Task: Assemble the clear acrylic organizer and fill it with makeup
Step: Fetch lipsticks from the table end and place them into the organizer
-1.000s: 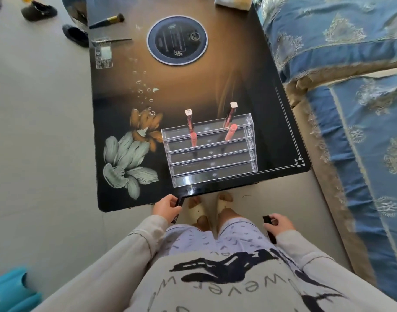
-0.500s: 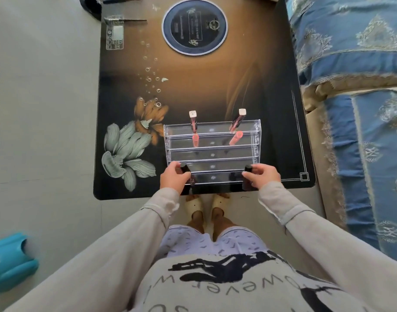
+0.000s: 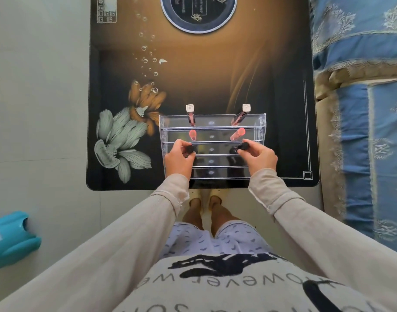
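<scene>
A clear acrylic stepped organizer [image 3: 212,129] stands near the front edge of the dark table [image 3: 116,172]. Its back row holds two lip glosses with white caps, one on the left [image 3: 190,113] and one on the right [image 3: 242,113]. The second row holds two pink tubes [image 3: 192,135] [image 3: 237,134]. My left hand [image 3: 178,158] pinches a small black makeup tube [image 3: 190,149] over the left of the third row. My right hand [image 3: 259,157] pinches another black tube [image 3: 242,147] over the right of that row.
A round dark disc [image 3: 198,13] lies at the table's far end, with a printed control panel [image 3: 106,10] to its left. A blue patterned bed [image 3: 364,109] borders the table's right side. A turquoise object [image 3: 10,237] lies on the floor at left.
Both hands rose from my lap with the black tubes, reached the organizer's front row, then moved on to the third row. The view tilted further down over the table.
</scene>
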Demonstrator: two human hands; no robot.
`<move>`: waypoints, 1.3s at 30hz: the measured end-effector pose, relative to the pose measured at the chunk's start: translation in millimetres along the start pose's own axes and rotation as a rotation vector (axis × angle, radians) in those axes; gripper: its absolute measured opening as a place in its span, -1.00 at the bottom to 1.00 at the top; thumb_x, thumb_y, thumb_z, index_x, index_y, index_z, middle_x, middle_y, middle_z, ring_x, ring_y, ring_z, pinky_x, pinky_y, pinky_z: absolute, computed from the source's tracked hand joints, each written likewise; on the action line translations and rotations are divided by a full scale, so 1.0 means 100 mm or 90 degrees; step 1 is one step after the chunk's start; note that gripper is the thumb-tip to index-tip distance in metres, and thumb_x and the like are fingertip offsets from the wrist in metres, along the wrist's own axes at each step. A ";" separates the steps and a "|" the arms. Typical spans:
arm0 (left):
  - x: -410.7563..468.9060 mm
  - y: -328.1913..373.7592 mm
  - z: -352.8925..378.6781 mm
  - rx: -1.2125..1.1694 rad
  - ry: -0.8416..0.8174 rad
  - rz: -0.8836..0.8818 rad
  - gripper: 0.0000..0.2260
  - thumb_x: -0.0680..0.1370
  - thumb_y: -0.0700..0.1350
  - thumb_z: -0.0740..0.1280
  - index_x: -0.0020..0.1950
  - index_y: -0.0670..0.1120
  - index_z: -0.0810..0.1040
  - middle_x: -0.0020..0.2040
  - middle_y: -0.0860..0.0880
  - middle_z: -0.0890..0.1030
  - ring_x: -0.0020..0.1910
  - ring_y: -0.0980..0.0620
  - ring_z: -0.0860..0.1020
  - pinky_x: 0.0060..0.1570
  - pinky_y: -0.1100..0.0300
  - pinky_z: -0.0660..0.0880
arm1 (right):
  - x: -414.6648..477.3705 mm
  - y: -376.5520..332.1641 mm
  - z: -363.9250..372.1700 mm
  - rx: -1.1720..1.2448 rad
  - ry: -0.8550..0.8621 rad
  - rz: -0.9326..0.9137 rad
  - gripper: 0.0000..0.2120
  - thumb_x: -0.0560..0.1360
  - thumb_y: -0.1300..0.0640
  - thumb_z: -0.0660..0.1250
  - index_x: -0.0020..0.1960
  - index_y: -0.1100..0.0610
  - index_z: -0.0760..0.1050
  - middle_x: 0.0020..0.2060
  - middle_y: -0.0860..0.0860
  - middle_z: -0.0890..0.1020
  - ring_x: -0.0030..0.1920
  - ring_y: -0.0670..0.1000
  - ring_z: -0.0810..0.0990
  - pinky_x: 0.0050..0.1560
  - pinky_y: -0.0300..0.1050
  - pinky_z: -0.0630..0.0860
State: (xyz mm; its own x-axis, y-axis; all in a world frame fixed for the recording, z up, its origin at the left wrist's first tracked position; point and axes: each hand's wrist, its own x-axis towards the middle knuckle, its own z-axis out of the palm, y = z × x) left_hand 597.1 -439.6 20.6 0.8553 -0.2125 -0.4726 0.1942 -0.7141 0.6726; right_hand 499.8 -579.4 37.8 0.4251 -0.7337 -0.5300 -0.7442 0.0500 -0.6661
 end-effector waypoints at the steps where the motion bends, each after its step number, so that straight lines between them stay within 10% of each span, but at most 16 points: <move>1: 0.02 -0.01 0.01 0.002 -0.001 -0.001 -0.85 0.47 -0.25 0.37 0.02 -0.15 0.51 0.07 -0.15 0.65 0.09 -0.07 0.61 0.13 0.13 0.50 | 0.01 0.00 0.01 -0.008 -0.005 0.000 -0.66 0.44 0.28 0.39 0.21 0.23 0.53 0.10 0.16 0.65 0.11 0.12 0.62 0.29 -0.01 0.47; 39: -0.02 -0.33 -0.31 0.118 -0.089 0.040 -0.89 0.46 -0.23 0.38 -0.03 -0.17 0.54 -0.02 -0.14 0.64 -0.10 0.01 0.54 0.00 0.20 0.47 | -0.17 0.28 -0.05 -0.149 -0.014 0.003 -0.68 0.45 0.29 0.36 0.21 0.24 0.51 0.12 0.17 0.62 0.14 0.13 0.58 0.22 -0.10 0.46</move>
State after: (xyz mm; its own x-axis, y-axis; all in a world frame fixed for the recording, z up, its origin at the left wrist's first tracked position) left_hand 604.1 -395.2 16.5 0.7854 -0.3417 -0.5161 0.0396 -0.8043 0.5929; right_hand 469.4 -569.1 30.4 0.4308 -0.7190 -0.5454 -0.8444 -0.1078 -0.5248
